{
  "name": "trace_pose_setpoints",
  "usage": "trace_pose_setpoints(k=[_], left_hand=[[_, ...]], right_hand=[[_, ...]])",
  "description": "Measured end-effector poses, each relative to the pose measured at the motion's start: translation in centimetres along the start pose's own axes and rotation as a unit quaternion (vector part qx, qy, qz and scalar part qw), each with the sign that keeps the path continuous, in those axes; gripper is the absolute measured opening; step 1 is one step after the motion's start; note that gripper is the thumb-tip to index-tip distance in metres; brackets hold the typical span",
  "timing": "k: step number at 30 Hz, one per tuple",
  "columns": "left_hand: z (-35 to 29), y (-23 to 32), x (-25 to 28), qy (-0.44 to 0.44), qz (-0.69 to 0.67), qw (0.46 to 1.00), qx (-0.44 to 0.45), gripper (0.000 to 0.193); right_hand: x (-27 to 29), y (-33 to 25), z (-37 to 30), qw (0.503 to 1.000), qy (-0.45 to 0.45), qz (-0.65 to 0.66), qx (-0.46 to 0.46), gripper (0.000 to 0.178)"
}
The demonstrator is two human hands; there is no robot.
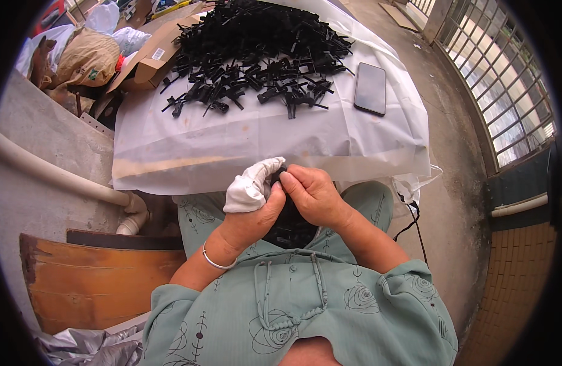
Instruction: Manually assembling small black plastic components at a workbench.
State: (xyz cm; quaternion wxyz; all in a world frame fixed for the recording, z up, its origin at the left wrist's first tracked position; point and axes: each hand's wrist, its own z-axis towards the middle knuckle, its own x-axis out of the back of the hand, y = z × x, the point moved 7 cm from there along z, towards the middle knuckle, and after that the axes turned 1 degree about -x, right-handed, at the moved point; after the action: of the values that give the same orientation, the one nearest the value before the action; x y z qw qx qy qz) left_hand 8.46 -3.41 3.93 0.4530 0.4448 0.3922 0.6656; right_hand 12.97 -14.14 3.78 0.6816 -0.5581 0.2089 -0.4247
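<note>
Above my lap, at the near edge of the table, my two hands meet around a small black plastic part. My left hand has white cloth over its fingers, with the thumb bare, and is closed on the part. From the other side my bare right hand pinches it between thumb and fingers. Most of the part is hidden by the hands. Beyond them a large heap of black plastic parts with thin prongs covers the far side of the table. Below my hands, between my legs, lie dark things I cannot make out.
A white sheet covers the table, and a phone lies on its right. An opened cardboard box and bags stand at the far left. A pipe and an orange-brown board are on my left; a barred window is right.
</note>
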Motion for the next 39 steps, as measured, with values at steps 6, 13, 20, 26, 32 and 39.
trace_pose_setpoints(k=[6,13,20,26,32,39], left_hand=[[0.1,0.7,-0.2,0.025,0.123,0.989,-0.082,0.032],[0.0,-1.4,-0.9,-0.025,0.213,0.972,-0.101,0.034],[0.7,-2.6,0.4,-0.005,-0.187,0.978,0.088,0.036],[0.9,-2.2,0.3,-0.017,-0.151,0.982,0.115,0.035],[-0.2,-1.6,-0.9,-0.147,-0.202,0.955,0.16,0.036],[-0.2,-2.0,-1.3,-0.116,-0.264,0.94,0.18,0.028]], right_hand=[[-0.1,1.6,0.1,0.998,0.051,-0.008,-0.029,0.023],[-0.6,3.7,-0.2,0.997,0.039,0.007,-0.063,0.023],[0.1,2.7,-0.3,0.99,-0.061,-0.095,-0.086,0.015],[1.6,1.8,-0.4,0.989,0.049,-0.096,0.1,0.015],[1.0,1.6,0.2,0.998,0.002,-0.025,-0.055,0.012],[0.4,1.4,0.0,0.999,-0.037,-0.033,0.004,0.02]])
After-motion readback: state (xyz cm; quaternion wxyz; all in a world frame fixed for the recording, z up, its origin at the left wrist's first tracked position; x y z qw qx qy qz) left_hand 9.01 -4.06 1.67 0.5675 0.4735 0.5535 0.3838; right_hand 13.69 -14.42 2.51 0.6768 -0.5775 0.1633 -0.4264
